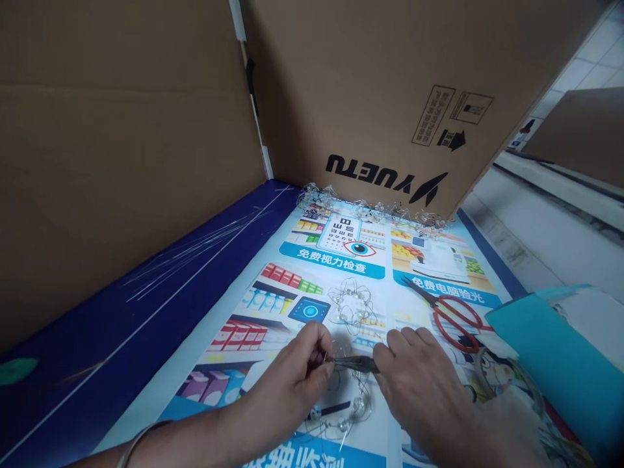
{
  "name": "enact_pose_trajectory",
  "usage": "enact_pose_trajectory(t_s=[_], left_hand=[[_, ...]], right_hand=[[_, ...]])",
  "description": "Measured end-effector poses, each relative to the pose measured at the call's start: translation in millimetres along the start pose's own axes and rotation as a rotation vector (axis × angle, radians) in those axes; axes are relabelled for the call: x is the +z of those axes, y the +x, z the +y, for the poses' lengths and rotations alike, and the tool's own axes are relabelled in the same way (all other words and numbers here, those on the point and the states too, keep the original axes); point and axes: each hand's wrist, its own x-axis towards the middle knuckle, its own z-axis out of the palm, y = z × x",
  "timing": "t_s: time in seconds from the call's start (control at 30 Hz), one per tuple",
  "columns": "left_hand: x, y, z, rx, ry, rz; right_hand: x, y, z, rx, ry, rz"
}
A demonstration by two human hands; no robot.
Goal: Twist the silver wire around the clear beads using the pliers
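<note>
My right hand (419, 370) is closed round a pair of dark pliers (359, 363), whose tips point left and meet the fingers of my left hand (314, 367). Thumb and fingertips of the left hand pinch thin wire at those tips. Just below hangs or lies a beaded wire piece (358, 408) with clear round beads and looped wire; whether it rests on the surface I cannot tell. Beyond the hands a beaded wire ring (351, 307) of the same kind lies flat on the printed sheet (389, 312).
Red-handled scissors (455, 318) lie right of centre. A teal folder or box (550, 364) and coiled wire (487, 374) are at the right. More wire-and-bead pieces (375, 211) line the foot of the cardboard panel (365, 97). Thin straight wires (195, 250) lie at left.
</note>
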Motion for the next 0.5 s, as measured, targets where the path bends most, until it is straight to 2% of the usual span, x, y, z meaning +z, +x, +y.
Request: enact_pose_trajectory(t_s=[0.3,0.5], left_hand=[[-6.1,5.6,-6.2,0.004,-0.149,0.091],[-7.0,6.1,-6.4,0.013,-0.185,0.101]], right_hand=[[-2.8,3.7,21.3,0.065,0.089,0.038],[5.2,-7.5,26.5,0.090,0.128,-0.015]])
